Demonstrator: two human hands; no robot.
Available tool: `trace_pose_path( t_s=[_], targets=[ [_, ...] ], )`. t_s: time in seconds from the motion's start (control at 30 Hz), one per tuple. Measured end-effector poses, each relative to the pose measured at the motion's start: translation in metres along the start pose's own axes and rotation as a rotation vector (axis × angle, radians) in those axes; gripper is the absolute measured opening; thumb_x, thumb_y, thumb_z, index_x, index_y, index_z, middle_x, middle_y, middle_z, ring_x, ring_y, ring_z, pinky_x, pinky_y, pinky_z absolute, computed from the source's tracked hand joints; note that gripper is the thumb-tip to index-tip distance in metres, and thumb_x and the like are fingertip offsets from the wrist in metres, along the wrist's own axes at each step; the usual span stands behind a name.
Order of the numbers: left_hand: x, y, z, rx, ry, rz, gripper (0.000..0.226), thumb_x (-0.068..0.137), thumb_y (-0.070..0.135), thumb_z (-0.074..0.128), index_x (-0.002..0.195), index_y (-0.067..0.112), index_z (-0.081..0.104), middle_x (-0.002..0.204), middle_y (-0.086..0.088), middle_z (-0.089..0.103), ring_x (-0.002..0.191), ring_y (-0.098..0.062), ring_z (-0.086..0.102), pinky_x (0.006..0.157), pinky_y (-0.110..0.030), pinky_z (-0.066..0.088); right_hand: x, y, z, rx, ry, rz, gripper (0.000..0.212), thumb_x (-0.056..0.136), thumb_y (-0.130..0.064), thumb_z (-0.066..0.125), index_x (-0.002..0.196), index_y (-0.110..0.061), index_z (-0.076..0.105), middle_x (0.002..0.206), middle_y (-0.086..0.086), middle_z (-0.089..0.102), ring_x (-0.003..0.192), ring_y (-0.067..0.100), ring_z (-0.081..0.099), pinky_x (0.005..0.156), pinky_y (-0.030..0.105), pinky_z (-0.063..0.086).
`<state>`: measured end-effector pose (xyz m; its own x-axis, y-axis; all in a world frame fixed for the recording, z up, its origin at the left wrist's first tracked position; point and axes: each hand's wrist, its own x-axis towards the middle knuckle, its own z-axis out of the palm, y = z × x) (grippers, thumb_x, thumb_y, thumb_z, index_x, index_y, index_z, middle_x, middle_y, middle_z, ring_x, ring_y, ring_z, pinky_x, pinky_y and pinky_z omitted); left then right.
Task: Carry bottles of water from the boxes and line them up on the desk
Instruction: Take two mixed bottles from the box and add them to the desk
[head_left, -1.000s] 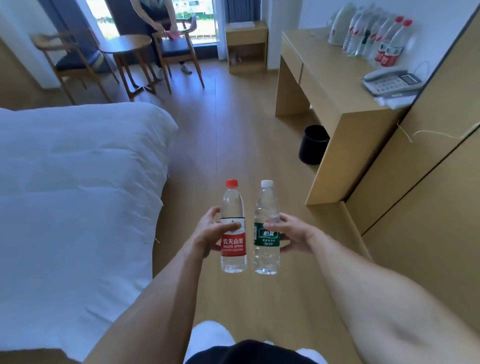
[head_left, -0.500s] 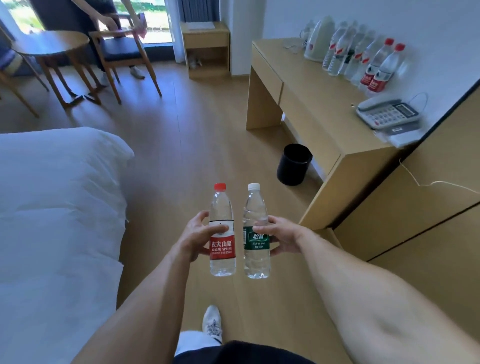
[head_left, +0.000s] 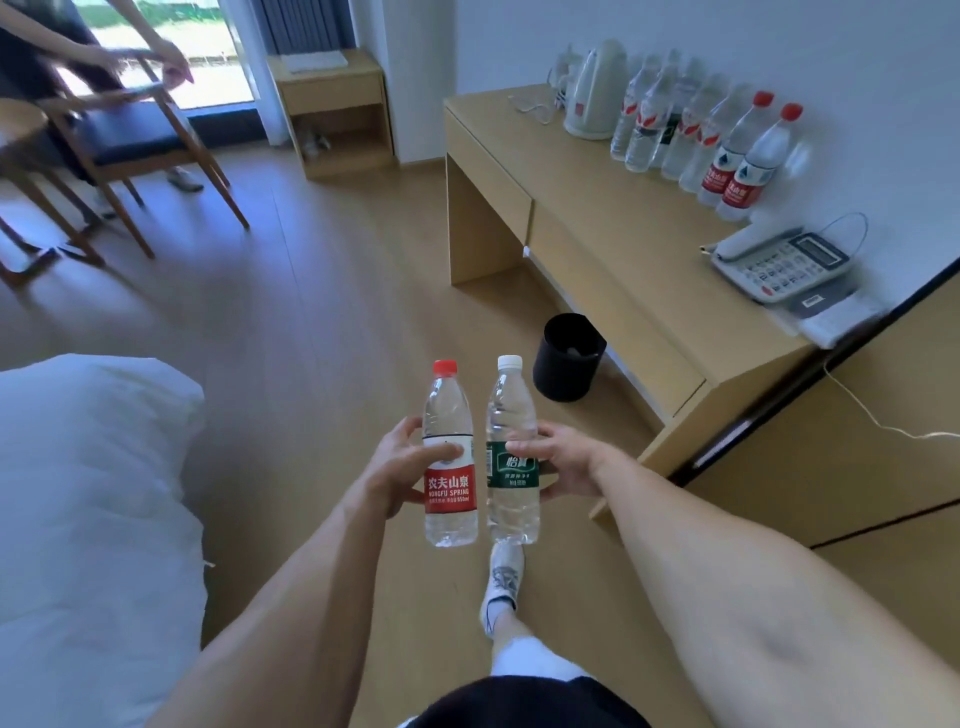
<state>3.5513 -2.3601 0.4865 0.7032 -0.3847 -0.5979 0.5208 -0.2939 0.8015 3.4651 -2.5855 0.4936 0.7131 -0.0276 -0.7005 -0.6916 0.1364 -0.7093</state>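
Note:
My left hand (head_left: 400, 470) grips a red-capped, red-labelled water bottle (head_left: 450, 457), held upright over the floor. Touching its right side stands a white-capped, green-labelled bottle (head_left: 511, 452), held upright by my right hand (head_left: 563, 462). The wooden desk (head_left: 597, 208) stands ahead on the right. Several water bottles (head_left: 696, 140) are lined up along the wall on its top, the nearest two with red caps.
A white kettle (head_left: 592, 93) stands at the far end of the row, a telephone (head_left: 784, 262) at the near end. A black bin (head_left: 569, 356) sits under the desk. A white bed (head_left: 88, 509) fills the left. Another person stands by a chair (head_left: 130, 145) at the window.
I have walked forward along the floor; the desk, bin and bottle row are nearer and larger. Both hands keep the same hold on the two bottles.

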Motion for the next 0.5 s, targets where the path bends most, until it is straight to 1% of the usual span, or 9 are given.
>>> trace_pose_path(
  t_s=[0.07, 0.13, 0.37, 0.5],
  targets=[
    [0.026, 0.018, -0.002, 0.013, -0.003, 0.002, 0.060, 0.081, 0.011, 0.080, 0.131, 0.027, 0.052, 0.108, -0.014, 0.072, 0.091, -0.030, 0.074, 0.068, -0.047, 0.062, 0.023, -0.018, -0.010, 0.001, -0.004, 0.003, 0.048, 0.083, -0.019, 0.078, 0.127, -0.023, 0.059, 0.125, 0.008, 0.065, 0.116, 0.030, 0.060, 0.096, 0.062, 0.049],
    [0.053, 0.039, -0.005, 0.028, -0.005, 0.010, 0.060, 0.081, 0.012, 0.081, 0.132, 0.026, 0.052, 0.109, -0.014, 0.072, 0.092, -0.030, 0.074, 0.068, -0.046, 0.062, 0.049, -0.038, -0.022, 0.011, -0.014, 0.001, 0.051, 0.082, -0.019, 0.078, 0.129, -0.022, 0.058, 0.126, 0.008, 0.064, 0.118, 0.031, 0.059, 0.096, 0.063, 0.049],
    [0.154, 0.134, -0.005, 0.055, 0.018, 0.015, 0.062, 0.080, 0.013, 0.081, 0.133, 0.024, 0.052, 0.111, -0.014, 0.071, 0.097, -0.033, 0.072, 0.079, -0.056, 0.060, 0.127, -0.127, -0.081, 0.070, -0.042, -0.025, 0.053, 0.081, -0.020, 0.079, 0.129, -0.020, 0.058, 0.125, 0.010, 0.065, 0.117, 0.030, 0.059, 0.093, 0.061, 0.051],
    [0.205, 0.194, 0.013, 0.057, -0.006, 0.062, 0.063, 0.081, 0.014, 0.081, 0.135, 0.025, 0.051, 0.113, -0.013, 0.070, 0.100, -0.034, 0.071, 0.083, -0.057, 0.059, 0.150, -0.182, -0.124, 0.085, -0.005, -0.056, 0.049, 0.083, -0.021, 0.077, 0.129, -0.017, 0.058, 0.126, 0.010, 0.064, 0.118, 0.029, 0.058, 0.093, 0.059, 0.051]
  ],
)
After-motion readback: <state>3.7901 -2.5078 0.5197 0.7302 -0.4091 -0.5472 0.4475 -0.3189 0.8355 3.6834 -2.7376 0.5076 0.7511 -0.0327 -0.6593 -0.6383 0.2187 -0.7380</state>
